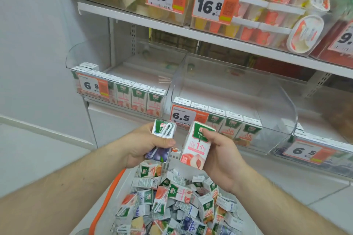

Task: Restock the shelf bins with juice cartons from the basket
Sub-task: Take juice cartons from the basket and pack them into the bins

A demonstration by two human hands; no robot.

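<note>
Cartons were in both hands, held above the basket (107, 200) and in front of the lower shelf. The left hand (145, 145) grasped a blueberry juice carton (161, 140), fingers curled round its lower half and thumb across the front; its long axis ran roughly upright, green top leaning slightly right and away toward the shelf, the straw side facing the camera. The right hand (219, 158) held a peach juice carton (196, 146) from its right side, thumb pressed on the green upper face, fingers behind. That carton also stood near upright, top tipped right toward the bins, peach picture at the bottom. The two cartons sat just beside each other, apart by a narrow gap, each projecting upward out of its grip.

Below them the basket, white with an orange handle, was heaped with mixed juice cartons (177, 202) lying at all angles. On the shelf, the left clear bin (118, 59) held a front row of upright peach cartons behind a 6.5 price tag (91, 86). The middle clear bin (271, 101) held a front row of upright cartons, with another 6.5 price label (183, 116) on its front.
</note>
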